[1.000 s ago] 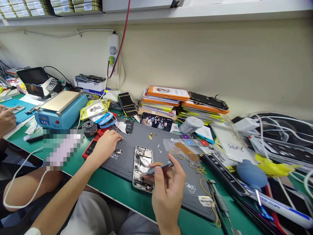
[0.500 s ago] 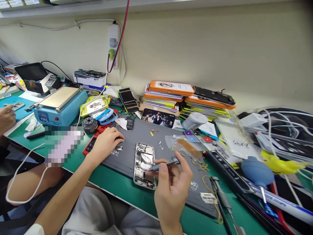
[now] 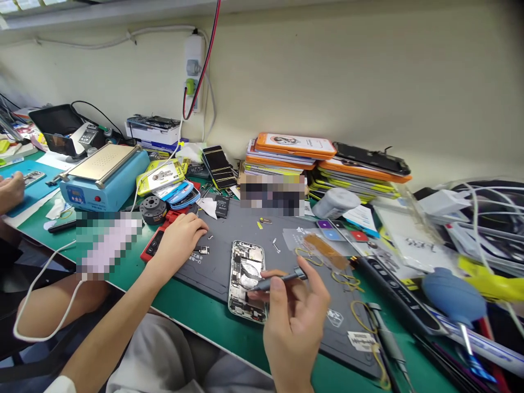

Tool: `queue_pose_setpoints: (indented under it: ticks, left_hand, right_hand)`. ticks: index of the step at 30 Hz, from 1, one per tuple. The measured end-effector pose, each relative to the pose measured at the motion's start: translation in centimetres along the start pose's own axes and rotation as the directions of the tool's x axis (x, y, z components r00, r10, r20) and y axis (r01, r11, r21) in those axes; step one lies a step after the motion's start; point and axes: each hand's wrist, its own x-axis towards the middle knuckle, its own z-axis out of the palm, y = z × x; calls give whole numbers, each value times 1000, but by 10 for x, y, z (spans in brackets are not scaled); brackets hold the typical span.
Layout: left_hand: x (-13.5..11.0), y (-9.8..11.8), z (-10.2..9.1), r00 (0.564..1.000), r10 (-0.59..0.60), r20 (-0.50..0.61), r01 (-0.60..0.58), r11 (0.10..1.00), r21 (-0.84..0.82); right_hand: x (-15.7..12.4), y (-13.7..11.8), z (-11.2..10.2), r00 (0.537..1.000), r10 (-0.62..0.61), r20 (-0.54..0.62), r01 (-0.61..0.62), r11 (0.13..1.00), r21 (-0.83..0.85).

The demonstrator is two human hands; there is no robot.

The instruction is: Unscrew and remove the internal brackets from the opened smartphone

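From where I stand, the work is all at the lower middle of the frame, where a phone (image 3: 248, 254) with its insides bared lies on a dark grey mat (image 3: 215, 281), long side running up and down. The right hand (image 3: 297, 311), just right of it, grips a slim grey pen-shaped tool (image 3: 282, 279) between thumb and fingers, its front end over the phone's middle; whether it touches, I can't tell. Left of centre, the left hand (image 3: 180, 240) lies palm down, fingers bent and close together, and I can't make out whether anything is pinched beneath them. It rests by a red case (image 3: 153, 245), with a small metal-looking part (image 3: 202, 250) just below its fingertips. Towards the right of the mat there's an orange-brown strip (image 3: 326, 251) on clear film, with loops of yellow cord (image 3: 347, 281) near it. Further right sits a blue rubber blower (image 3: 452, 295). A white bottle (image 3: 335, 203) lies on its side in front of stacked orange cases (image 3: 295, 144). Over at the left, a blue machine (image 3: 108, 183) stands on the green bench (image 3: 186, 308), and another person's hand (image 3: 12, 191) shows at the edge.
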Motion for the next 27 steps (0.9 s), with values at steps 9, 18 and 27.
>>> queue_pose_setpoints:
  ticks: [9, 18, 27]
  left_hand:
    - [-1, -2, 2, 999, -7, -34, 7, 1000, 28]
    - [-1, -1, 5, 993, 121, 10, -121, 991, 52]
    - [-5, 2, 3, 996, 84, -29, -84, 996, 9]
  right_hand:
    - [-1, 1, -1, 1000, 10, -9, -10, 1000, 10]
    - [0, -1, -1, 1000, 3, 9, -3, 1000, 20]
    - [0, -3, 0, 1000, 7, 8, -7, 1000, 14]
